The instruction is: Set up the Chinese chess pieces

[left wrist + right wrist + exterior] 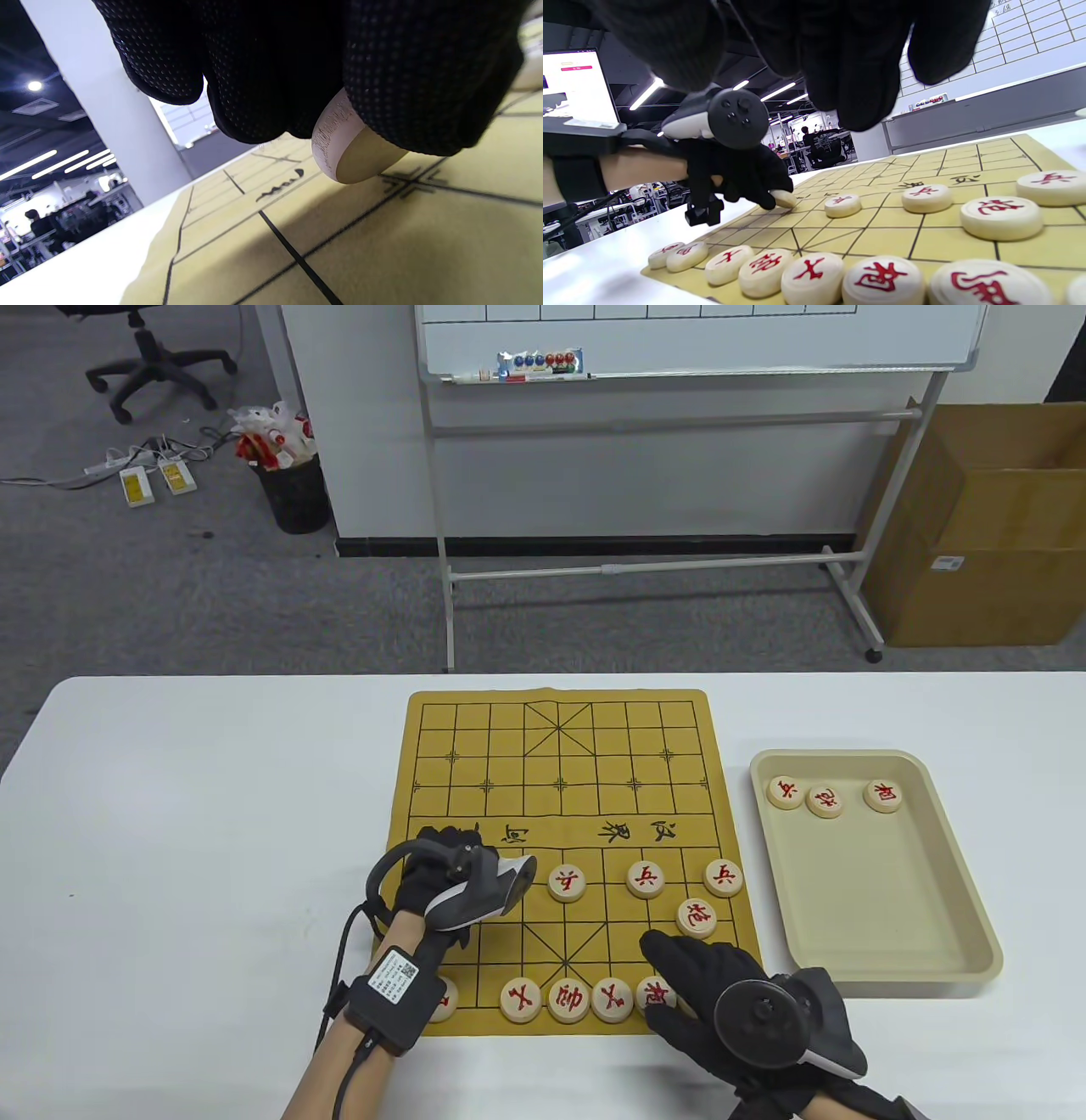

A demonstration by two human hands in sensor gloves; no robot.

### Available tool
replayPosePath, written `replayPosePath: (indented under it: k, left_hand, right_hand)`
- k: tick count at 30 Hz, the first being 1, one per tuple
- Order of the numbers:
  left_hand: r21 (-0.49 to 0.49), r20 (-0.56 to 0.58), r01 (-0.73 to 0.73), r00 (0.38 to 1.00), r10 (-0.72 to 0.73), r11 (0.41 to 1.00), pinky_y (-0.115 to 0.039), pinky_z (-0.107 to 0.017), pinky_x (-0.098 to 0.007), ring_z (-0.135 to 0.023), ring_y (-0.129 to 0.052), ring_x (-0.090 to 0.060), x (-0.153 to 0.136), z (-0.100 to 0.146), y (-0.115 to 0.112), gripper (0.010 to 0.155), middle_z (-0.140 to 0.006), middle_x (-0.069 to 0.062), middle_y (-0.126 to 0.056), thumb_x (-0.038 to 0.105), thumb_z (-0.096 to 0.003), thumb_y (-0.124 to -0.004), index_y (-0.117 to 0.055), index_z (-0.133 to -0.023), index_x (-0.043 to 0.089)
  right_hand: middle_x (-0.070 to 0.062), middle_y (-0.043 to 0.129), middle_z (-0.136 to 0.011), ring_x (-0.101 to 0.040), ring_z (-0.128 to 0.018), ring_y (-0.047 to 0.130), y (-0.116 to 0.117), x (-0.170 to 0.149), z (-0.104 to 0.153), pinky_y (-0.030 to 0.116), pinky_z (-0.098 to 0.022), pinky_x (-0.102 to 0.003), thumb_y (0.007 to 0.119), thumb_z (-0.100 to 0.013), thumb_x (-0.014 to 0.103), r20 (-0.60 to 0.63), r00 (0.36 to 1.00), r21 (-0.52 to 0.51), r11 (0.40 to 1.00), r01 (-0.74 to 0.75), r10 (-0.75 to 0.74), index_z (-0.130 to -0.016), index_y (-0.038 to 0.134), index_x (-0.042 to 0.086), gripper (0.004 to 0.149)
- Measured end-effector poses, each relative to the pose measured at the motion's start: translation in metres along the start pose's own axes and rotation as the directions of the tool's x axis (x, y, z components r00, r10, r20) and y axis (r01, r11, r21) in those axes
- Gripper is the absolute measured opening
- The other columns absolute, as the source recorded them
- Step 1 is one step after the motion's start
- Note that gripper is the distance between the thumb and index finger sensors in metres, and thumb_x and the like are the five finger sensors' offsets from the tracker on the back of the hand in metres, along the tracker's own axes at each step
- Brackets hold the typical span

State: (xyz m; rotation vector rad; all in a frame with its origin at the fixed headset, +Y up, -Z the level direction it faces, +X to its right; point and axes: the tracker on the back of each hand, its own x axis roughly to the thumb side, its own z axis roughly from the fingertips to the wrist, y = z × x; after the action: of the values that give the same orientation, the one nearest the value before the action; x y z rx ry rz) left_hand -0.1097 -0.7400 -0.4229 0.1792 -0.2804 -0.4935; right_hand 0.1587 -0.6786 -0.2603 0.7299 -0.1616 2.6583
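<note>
While the left hand (441,869) sits over the board's (560,780) near-left soldier row, we note its fingers clamped on a pale piece (352,148), held tilted, one edge just above a marked crossing in the left wrist view; the right wrist view shows the same piece (783,197) at the fingertips, low over the board. Right hand (721,997) rests at the board's 5 o'clock corner, fingers spread and loosely curled, touching the back-row piece (657,991) there; whether it grips that piece, we cannot tell. Back row holds further red-marked pieces: three together at 6 o'clock (567,999) and one half-hidden under the left wrist (445,997); soldiers stand at (567,882), (646,879) and (724,877); a cannon (697,916) lies just nearer than the last two. Beige tray (967,933), at 3 o'clock of the board, keeps three pieces (825,800) along its far end; all on a white table (212,814).
</note>
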Motion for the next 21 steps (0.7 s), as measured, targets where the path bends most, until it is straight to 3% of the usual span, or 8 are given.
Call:
replayPosePath:
  k: [5, 10, 13, 16, 21]
  left_hand:
    - [0.026, 0.056, 0.031, 0.998, -0.032, 0.999, -0.083, -0.067, -0.043, -0.068, -0.101, -0.008, 0.010, 0.009, -0.004, 0.055, -0.076, 0.013, -0.096, 0.051, -0.0214, -0.094, -0.084, -0.074, 0.038]
    - [-0.104, 0.063, 0.014, 0.998, -0.008, 0.994, -0.081, -0.069, -0.043, -0.081, -0.099, -0.009, 0.007, 0.014, 0.001, 0.056, -0.087, 0.013, -0.093, 0.051, -0.0294, -0.085, -0.082, -0.084, 0.039]
    - [-0.081, 0.038, -0.086, 0.995, 0.089, 0.993, -0.078, -0.071, -0.046, -0.089, -0.093, -0.013, -0.001, 0.019, 0.019, 0.061, -0.096, 0.011, -0.087, 0.052, -0.0312, -0.082, -0.077, -0.091, 0.038]
    - [-0.012, 0.040, -0.262, 0.964, 0.262, 0.965, -0.074, -0.072, -0.049, -0.094, -0.087, -0.017, -0.004, 0.034, 0.052, 0.066, -0.102, 0.008, -0.081, 0.053, -0.0322, -0.080, -0.072, -0.096, 0.036]
    - [0.027, 0.116, -0.530, 0.844, 0.524, 0.847, -0.068, -0.075, -0.052, -0.102, -0.076, -0.023, 0.003, 0.072, 0.095, 0.074, -0.110, 0.002, -0.069, 0.055, -0.0346, -0.076, -0.061, -0.103, 0.032]
  right_hand:
    - [-0.018, 0.078, -0.102, -0.036, -0.080, 0.092, -0.001, -0.001, -0.001, 0.066, -0.069, -0.061, 0.077, -0.046, 0.049, -0.010, 1.000, 0.001, 1.000, -0.002, 0.002, -0.109, 0.059, 0.012, 0.076]
    - [-0.019, 0.078, -0.102, -0.037, -0.081, 0.092, -0.001, -0.002, -0.001, 0.066, -0.069, -0.061, 0.077, -0.046, 0.049, -0.019, 1.000, -0.005, 1.000, -0.003, 0.002, -0.110, 0.059, 0.011, 0.076]
    - [-0.019, 0.076, -0.103, -0.036, -0.083, 0.091, -0.001, -0.004, -0.002, 0.066, -0.069, -0.060, 0.077, -0.046, 0.049, -0.029, 1.000, -0.012, 1.000, 0.002, -0.002, -0.110, 0.058, 0.012, 0.077]
    - [-0.020, 0.072, -0.107, -0.039, -0.087, 0.087, -0.001, -0.007, -0.002, 0.065, -0.069, -0.060, 0.077, -0.046, 0.050, -0.041, 0.999, -0.028, 0.999, 0.019, -0.020, -0.110, 0.058, 0.012, 0.077]
    - [-0.017, 0.067, -0.112, -0.042, -0.096, 0.078, -0.001, -0.013, -0.003, 0.061, -0.071, -0.062, 0.078, -0.046, 0.049, -0.057, 0.995, -0.059, 0.995, 0.074, -0.077, -0.111, 0.056, 0.013, 0.077]
